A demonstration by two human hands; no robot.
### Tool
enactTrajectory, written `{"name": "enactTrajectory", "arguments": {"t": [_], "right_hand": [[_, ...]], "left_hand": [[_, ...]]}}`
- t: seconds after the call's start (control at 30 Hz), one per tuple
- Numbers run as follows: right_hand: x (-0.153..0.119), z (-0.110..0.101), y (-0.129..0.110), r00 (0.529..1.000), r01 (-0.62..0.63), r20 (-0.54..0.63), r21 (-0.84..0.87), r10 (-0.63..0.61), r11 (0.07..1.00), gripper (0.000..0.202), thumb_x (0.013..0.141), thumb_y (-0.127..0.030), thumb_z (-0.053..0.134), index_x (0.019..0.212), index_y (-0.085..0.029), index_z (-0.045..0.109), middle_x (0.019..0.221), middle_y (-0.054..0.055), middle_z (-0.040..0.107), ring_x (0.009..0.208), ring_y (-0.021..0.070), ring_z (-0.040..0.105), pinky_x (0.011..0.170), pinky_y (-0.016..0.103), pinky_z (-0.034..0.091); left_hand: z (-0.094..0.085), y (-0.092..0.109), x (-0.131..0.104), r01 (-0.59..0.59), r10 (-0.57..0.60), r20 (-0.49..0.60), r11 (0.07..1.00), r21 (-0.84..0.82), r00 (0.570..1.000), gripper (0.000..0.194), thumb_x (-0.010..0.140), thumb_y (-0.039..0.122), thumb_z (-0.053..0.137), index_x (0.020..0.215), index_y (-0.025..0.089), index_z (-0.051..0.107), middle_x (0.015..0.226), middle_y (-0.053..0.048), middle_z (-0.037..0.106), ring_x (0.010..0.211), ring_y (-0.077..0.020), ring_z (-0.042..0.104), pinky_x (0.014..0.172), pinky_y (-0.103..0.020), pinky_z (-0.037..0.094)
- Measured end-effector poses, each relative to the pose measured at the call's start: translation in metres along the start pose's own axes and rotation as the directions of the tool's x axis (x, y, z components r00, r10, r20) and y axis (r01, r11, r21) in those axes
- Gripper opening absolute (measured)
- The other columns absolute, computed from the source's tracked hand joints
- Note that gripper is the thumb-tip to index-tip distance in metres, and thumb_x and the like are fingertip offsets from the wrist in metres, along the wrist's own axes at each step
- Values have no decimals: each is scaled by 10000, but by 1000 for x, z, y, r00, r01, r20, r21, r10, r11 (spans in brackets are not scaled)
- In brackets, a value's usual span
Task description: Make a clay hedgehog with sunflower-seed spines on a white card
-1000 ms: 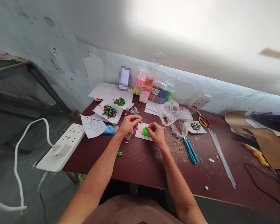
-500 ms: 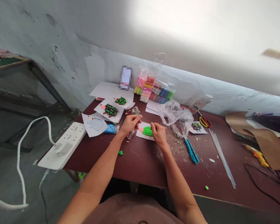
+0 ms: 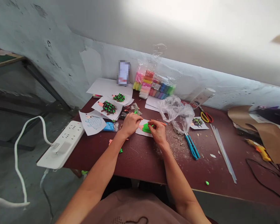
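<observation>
A small white card (image 3: pixel 142 131) lies on the dark red table, with a green clay shape (image 3: pixel 146 128) and a pink part on it. My left hand (image 3: pixel 130 124) is closed at the card's left edge, its fingertips pressed together; what they hold, if anything, is too small to tell. My right hand (image 3: pixel 158 130) has its thumb and fingers bent together over the right side of the green clay, and what is between them is hidden. Seeds (image 3: pixel 177 135) lie right of my right hand. Green clay bits (image 3: pixel 120 150) sit beside my left wrist.
Hedgehog pictures (image 3: pixel 109 107) lie at the left, near a white power strip (image 3: pixel 71 134). Bagged coloured clay (image 3: pixel 154 87) stands at the back. To the right are a plastic bag (image 3: pixel 175 109), a blue-handled tool (image 3: pixel 192 147), scissors (image 3: pixel 206 117), clear sticks (image 3: pixel 223 153) and a glue gun (image 3: pixel 259 149).
My right hand has turned and its fingers have come down onto the green clay. My left hand has moved slightly lower, against the card's edge. The camera view has shifted a little.
</observation>
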State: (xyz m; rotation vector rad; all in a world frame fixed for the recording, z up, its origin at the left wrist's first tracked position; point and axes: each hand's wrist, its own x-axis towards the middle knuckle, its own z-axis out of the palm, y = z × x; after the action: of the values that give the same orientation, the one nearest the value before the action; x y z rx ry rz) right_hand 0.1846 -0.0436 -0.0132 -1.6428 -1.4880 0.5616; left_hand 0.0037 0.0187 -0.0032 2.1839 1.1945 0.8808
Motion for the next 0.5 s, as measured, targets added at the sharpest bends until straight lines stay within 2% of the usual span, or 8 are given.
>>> {"name": "enactTrajectory", "arguments": {"t": [0.07,0.17,0.33,0.5], "right_hand": [[-2,1,-1,1000,-3,20,-17,3,1000,151,794,-251,622,866,-210,748,861,35,757,667,168,613,685,297,477],[-3,1,-5,998,18,53,-83,-13,996,120,817,-247,621,828,-214,736,851,30,735,689,169,612,705,295,468],[-4,3,-6,995,79,72,-180,-67,980,125,835,-209,630,844,-231,753,900,50,710,890,220,647,811,325,475],[-4,3,-8,994,80,83,-192,-65,978,103,863,-201,636,806,-218,720,858,38,690,863,211,640,809,319,457]], "left_hand": [[0,1,-1,-9,5,42,994,111,999,202,898,145,633,956,211,815,999,-88,804,1011,-272,666,957,-442,494],[-1,3,-1,-8,-7,85,984,177,996,235,899,136,614,966,217,824,985,-92,801,1015,-283,657,981,-463,464],[-1,2,-1,-29,13,89,981,189,996,250,872,101,611,907,230,822,948,-81,795,1020,-280,653,1111,-507,372],[-2,3,-1,-1,-14,84,984,181,996,174,852,133,652,853,222,801,896,-79,780,1005,-285,644,1138,-532,335]]}}
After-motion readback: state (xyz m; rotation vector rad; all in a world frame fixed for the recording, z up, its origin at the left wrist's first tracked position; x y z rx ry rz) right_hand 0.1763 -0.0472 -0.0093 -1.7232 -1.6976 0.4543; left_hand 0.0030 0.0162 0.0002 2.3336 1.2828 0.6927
